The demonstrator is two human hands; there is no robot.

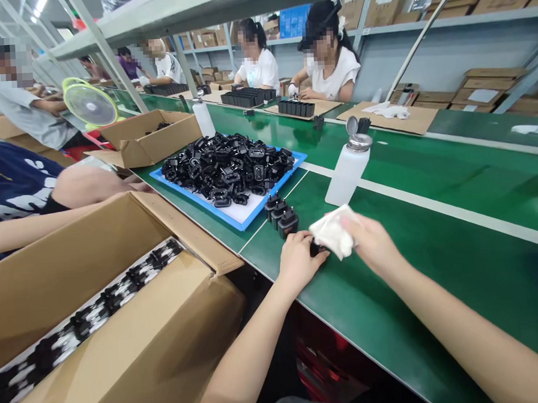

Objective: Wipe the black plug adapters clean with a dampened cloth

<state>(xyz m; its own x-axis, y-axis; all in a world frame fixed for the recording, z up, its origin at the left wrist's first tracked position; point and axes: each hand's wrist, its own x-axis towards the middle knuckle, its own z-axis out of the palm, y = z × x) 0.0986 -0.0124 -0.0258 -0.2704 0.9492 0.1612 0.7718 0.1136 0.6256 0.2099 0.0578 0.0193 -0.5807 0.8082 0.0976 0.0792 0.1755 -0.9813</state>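
Observation:
My left hand [298, 260] is closed around a black plug adapter [315, 248], low over the green work surface near its front edge; most of the adapter is hidden by my fingers and the cloth. My right hand [374, 239] pinches a folded white cloth [336, 231] right beside that adapter; whether cloth and adapter touch, I cannot tell. Just beyond my left hand, several black plug adapters [288, 222] stand in a short row with their pins up. A white dispenser bottle [346, 170] with its metal lid flipped up stands behind the cloth.
A blue-rimmed tray [243, 222] heaped with black adapters [231, 167] lies to the left. An open carton [135, 329] with rows of black parts stands at the near left, another carton [158, 144] behind. A co-worker's arm [63, 227] reaches in at left. Others sit across the table.

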